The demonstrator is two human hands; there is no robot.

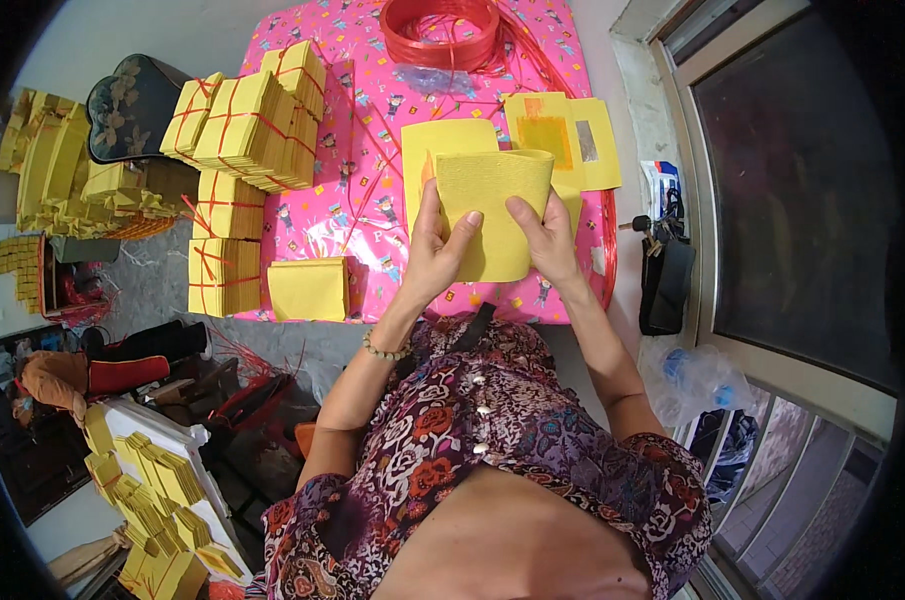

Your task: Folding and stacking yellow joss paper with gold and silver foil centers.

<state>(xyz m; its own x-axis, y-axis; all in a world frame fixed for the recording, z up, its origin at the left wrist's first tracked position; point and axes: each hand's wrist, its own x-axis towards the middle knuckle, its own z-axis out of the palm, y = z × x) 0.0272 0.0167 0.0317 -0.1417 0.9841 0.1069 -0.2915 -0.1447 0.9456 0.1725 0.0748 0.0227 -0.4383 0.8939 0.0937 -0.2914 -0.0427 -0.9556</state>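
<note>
Both my hands grip a piece of yellow paper (pixel 494 178) that is bent over on itself, with a rounded fold at its upper right. My left hand (pixel 442 238) closes on its left edge, thumb on top. On the right edge, my right hand (pixel 546 236) pinches it the same way. Beneath it lies more yellow paper (pixel 447 136). Just to the right are yellow sheets with an orange-gold square (pixel 543 142) and a silver patch (pixel 586 141). A small folded yellow stack (pixel 308 290) rests at the table's near edge, left of my hands.
Tied yellow paper bundles (pixel 247 125) are piled on the left of the pink table cover (pixel 372 85). A coil of red plastic strap (pixel 440 35) sits at the back. Keys (pixel 642 223) and a black case (pixel 666 287) lie on the right ledge. More yellow bundles (pixel 157 480) stand lower left.
</note>
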